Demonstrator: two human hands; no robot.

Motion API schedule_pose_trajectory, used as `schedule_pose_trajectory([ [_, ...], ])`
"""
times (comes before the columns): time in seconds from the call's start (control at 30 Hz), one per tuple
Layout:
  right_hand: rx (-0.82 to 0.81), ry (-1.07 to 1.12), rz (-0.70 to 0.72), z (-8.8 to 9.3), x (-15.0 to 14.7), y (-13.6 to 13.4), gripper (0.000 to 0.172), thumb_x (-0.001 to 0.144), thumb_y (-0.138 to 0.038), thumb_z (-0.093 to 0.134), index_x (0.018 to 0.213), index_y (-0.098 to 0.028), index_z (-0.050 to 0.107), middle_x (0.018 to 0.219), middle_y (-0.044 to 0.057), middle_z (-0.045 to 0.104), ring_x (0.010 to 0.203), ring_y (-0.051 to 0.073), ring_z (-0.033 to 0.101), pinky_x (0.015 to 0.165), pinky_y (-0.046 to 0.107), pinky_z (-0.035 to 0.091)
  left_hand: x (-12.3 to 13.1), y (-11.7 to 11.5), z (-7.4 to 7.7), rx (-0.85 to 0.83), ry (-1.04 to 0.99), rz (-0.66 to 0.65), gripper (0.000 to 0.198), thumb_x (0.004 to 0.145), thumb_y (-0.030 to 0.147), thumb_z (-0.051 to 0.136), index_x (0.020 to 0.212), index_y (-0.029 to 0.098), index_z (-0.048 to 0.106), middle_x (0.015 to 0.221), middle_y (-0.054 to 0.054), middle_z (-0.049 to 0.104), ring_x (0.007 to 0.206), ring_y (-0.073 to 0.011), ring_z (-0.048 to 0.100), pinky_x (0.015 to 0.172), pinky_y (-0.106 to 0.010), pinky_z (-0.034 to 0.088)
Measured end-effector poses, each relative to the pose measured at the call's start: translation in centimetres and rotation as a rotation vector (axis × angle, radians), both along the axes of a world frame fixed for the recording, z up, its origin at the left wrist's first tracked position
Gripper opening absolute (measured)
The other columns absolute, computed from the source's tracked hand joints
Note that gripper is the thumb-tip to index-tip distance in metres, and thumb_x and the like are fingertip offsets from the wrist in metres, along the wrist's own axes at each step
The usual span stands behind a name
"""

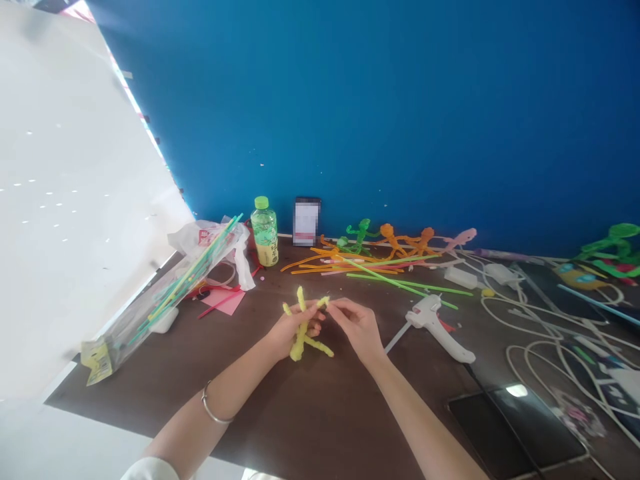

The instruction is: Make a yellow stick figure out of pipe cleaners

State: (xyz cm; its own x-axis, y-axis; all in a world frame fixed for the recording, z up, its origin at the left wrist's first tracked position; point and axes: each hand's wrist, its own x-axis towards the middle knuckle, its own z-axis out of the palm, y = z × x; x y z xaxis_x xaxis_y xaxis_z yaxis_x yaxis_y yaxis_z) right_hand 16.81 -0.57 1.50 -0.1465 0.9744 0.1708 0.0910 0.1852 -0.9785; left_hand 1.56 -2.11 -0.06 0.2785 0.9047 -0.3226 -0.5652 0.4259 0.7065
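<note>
A yellow pipe-cleaner figure point(299, 343) with several fuzzy limbs is held over the middle of the dark table. My left hand point(295, 327) is closed round its body, with limbs poking out above and below the fingers. With thumb and forefinger, my right hand point(356, 321) pinches the end of a bent yellow limb point(323, 302). The fingertips of both hands are close together there. A white hot glue gun point(433, 320) lies on its side to the right of my right hand, a glue stick at its back.
Loose orange and green pipe cleaners point(400, 281) lie behind my hands, near finished green and orange figures point(388, 241). A bottle point(264, 233) and a propped phone point(306, 223) stand at the wall. Bagged pipe cleaners point(175, 293) lie left; cables point(530, 320) and a tablet point(520, 427) right.
</note>
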Motion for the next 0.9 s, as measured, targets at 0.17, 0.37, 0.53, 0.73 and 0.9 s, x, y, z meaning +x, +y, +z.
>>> schedule_pose_trajectory([
  [0.17,0.064,-0.08,-0.032,-0.2,0.0,0.1,0.018,0.072,-0.034,0.061,0.07,-0.017,0.065,0.07,0.004,0.061,0.065,0.016,0.056,0.06,0.026,0.046,0.0,-0.2,0.4,0.026,-0.027,0.074,0.03,0.066,0.023,0.068,0.095,0.014,0.063,0.084,-0.006,0.061,0.066,-0.0102,0.057,0.07,-0.028,0.051],
  [0.37,0.205,-0.162,0.035,0.2,-0.1,-0.5,0.017,0.078,-0.032,0.054,0.074,-0.018,0.064,0.076,0.005,0.06,0.066,0.015,0.057,0.054,0.024,0.046,0.3,0.0,-0.1,0.013,0.121,0.13,0.025,0.061,0.028,0.073,0.075,0.01,0.063,0.065,-0.002,0.057,0.054,-0.0068,0.052,0.067,-0.027,0.052],
  [0.53,0.197,-0.178,0.126,0.8,0.4,-0.2,0.018,0.078,-0.033,0.053,0.077,-0.02,0.066,0.079,0.005,0.061,0.07,0.016,0.058,0.06,0.026,0.048,0.0,0.0,0.0,-0.042,0.048,0.087,0.022,0.063,0.028,0.072,0.072,0.011,0.061,0.065,-0.001,0.054,0.053,-0.0044,0.05,0.062,-0.02,0.05],
  [0.73,0.087,-0.321,0.236,1.9,1.6,0.6,0.018,0.077,-0.034,0.054,0.074,-0.02,0.065,0.078,0.003,0.063,0.074,0.017,0.058,0.068,0.028,0.046,-0.1,-0.4,0.4,0.0,0.026,-0.094,0.024,0.06,0.028,0.073,0.068,0.011,0.059,0.06,0.001,0.05,0.051,-0.0052,0.048,0.054,-0.02,0.046],
  [0.9,0.227,-0.46,0.177,2.2,2.0,0.7,0.015,0.079,-0.032,0.052,0.073,-0.021,0.062,0.079,0.002,0.062,0.076,0.017,0.057,0.068,0.028,0.043,-0.2,-0.3,0.7,0.029,0.139,-0.098,0.023,0.06,0.029,0.072,0.062,0.011,0.057,0.054,0.001,0.051,0.044,-0.0048,0.044,0.049,-0.021,0.044],
])
